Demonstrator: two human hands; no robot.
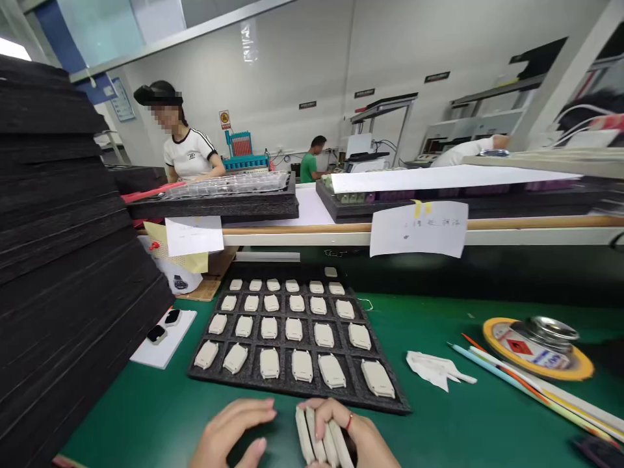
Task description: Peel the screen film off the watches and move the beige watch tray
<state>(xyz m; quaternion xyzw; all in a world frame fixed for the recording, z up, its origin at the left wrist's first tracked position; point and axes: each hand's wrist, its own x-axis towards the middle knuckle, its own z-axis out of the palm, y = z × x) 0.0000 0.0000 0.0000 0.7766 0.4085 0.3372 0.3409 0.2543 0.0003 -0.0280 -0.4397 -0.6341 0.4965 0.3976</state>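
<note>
Several cream-coloured watch cases stand side by side in my right hand, whose fingers curl over and around them. A red string circles a finger of that hand. My left hand is just to the left, thumb and fingers apart, with nothing in it. Beyond both hands lies a black foam tray split into square compartments. Rows of similar cream watch cases sit in it, one to a compartment, some slightly turned.
Tall stacked black foam trays rise at the left. Two dark-faced watches lie on white paper. Crumpled tissue, pens and a yellow-rimmed round dish are at right. A shelf crosses above; other people work behind it.
</note>
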